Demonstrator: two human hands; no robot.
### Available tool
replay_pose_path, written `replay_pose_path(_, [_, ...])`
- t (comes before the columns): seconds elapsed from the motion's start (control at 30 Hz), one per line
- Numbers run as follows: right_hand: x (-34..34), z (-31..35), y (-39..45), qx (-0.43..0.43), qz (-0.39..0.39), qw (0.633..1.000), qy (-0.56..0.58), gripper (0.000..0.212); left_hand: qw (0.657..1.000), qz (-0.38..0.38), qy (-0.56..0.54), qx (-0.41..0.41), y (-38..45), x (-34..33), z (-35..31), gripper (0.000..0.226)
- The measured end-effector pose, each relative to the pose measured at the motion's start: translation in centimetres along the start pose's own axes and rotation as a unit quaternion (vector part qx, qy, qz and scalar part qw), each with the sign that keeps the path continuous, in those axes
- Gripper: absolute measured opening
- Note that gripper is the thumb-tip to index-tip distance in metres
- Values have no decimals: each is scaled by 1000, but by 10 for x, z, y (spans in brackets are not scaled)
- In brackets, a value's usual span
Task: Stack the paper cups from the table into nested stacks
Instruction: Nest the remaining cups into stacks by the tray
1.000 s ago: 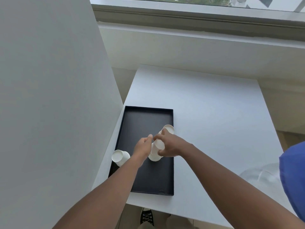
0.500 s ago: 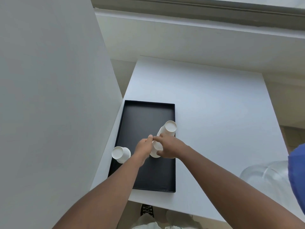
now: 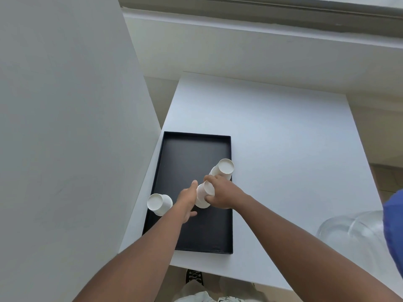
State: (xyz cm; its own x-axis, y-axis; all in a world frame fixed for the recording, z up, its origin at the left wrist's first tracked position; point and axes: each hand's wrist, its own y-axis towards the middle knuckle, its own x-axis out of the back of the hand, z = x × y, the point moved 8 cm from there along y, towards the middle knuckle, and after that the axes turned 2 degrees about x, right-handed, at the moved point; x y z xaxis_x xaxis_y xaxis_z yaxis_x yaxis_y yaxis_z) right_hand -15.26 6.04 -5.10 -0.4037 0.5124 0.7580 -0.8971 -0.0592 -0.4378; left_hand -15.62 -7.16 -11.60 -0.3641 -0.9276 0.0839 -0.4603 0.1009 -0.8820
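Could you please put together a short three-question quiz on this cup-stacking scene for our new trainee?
1. True or false: the black tray lies on the white table.
2. Which hand grips the paper cup in the middle of the tray? A) the left hand B) the right hand C) neither
3. Fill in: the cup by the right edge stands close to the tray's right rim, and the lone cup stands at the tray's ____ edge.

Key: 1. True. 2. B; its fingers wrap the cup, while the left hand only hovers beside it. 3. Left.
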Motion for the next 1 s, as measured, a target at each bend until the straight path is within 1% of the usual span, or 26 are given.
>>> replay_pose_path(0.1, [4, -1, 1, -6, -1, 999, 36, 55, 999, 5, -34, 23, 0, 6, 7, 62])
replay_pose_path(0.23, [8, 2, 2, -4, -2, 999, 53, 56, 998, 20, -52, 30, -5, 12, 9, 51])
replay_pose_path(0.37, [13, 10, 2, 11, -9, 998, 54, 56, 998, 21, -58, 19, -12, 19, 3, 47])
replay_pose_path(0.5, [25, 23, 5, 28, -43, 996, 74, 58, 998, 20, -57, -9, -23, 27, -14, 45])
replay_pose_path(0.6, [36, 33, 5, 30, -76, 991, 103, 64, 998, 30, -46, -30, -35, 30, -28, 50])
replay_pose_path(0.7, [46, 45, 4, 47, -109, 986, 118, 66, 996, 49, -51, -45, -50, 34, -41, 60])
replay_pose_path(0.77, [51, 52, 4, 60, -123, 983, 125, 67, 995, 51, -54, -58, -62, 39, -50, 63])
replay_pose_path(0.87, [54, 63, 5, 72, -129, 981, 129, 66, 995, 40, -46, -76, -76, 53, -60, 65])
replay_pose_path(1.0, [52, 85, 7, 94, -127, 978, 136, 63, 995, 5, -42, -86, -88, 79, -63, 63])
